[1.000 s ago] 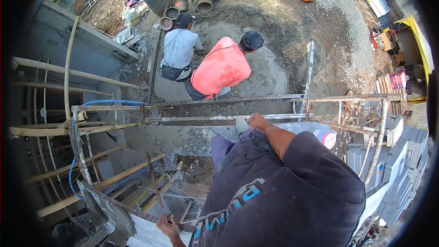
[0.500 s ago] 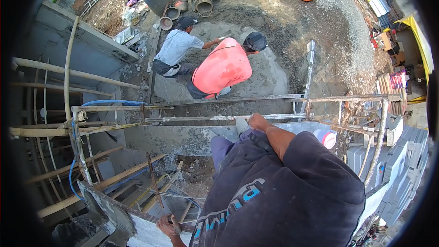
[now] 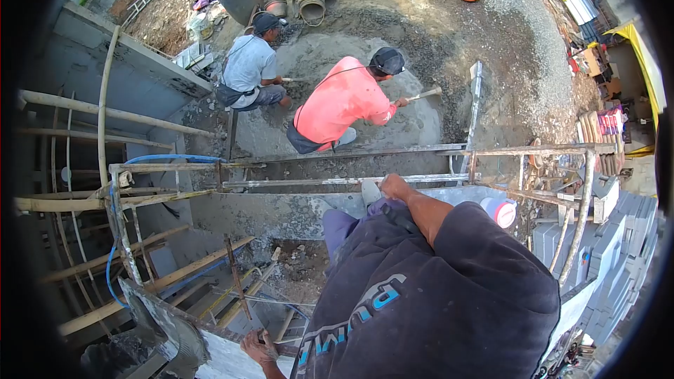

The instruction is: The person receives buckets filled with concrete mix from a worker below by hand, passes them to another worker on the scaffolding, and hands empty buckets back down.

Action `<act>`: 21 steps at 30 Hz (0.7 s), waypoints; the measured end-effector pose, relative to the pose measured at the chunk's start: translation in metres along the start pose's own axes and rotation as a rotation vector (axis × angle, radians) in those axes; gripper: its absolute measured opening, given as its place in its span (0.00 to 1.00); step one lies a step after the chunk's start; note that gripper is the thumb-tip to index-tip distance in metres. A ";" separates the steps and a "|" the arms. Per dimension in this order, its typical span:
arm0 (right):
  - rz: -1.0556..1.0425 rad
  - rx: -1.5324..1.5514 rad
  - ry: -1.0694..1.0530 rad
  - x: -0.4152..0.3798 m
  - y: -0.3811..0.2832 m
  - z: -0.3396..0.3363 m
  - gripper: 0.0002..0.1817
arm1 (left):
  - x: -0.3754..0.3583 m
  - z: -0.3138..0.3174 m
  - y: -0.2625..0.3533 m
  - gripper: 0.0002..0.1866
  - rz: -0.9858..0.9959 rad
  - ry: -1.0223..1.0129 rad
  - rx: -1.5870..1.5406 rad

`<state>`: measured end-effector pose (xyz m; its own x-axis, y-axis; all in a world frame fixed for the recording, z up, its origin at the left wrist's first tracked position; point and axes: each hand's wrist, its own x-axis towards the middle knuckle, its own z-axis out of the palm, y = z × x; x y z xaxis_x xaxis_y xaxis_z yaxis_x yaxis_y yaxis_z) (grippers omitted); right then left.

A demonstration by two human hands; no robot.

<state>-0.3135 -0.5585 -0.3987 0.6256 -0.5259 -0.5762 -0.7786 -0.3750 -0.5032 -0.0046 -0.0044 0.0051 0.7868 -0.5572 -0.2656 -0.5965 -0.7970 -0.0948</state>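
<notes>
I look down from a scaffold over my dark printed shirt (image 3: 435, 302). My right hand (image 3: 395, 187) rests on my bent knee in blue-grey trousers (image 3: 344, 224), right by the metal scaffold rail (image 3: 295, 182); its fingers are curled, with nothing visible in them. At the bottom edge, my left hand (image 3: 258, 347) grips a dark steel bar (image 3: 217, 328) along the top of a grey plastered wall (image 3: 225, 361).
On the ground below, a person in an orange shirt (image 3: 337, 105) and a person in a grey shirt (image 3: 246, 67) work wet mortar (image 3: 414, 119) with long-handled tools. A pink-and-white bucket (image 3: 500, 210) sits on the scaffold. Grey blocks (image 3: 611, 245) are stacked right, bamboo props (image 3: 105, 109) left.
My hands and body have stayed put. Below, the person in grey has shifted left and up, and the person in orange has swung a tool out to the right.
</notes>
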 end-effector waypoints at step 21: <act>0.102 -0.082 -0.120 -0.020 -0.034 -0.039 0.12 | 0.001 0.000 -0.002 0.21 -0.041 -0.045 0.016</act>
<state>-0.3015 -0.5654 -0.3450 0.5410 -0.4713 -0.6965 -0.8364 -0.3878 -0.3873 -0.0026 -0.0038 0.0053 0.8028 -0.5131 -0.3037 -0.5667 -0.8150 -0.1212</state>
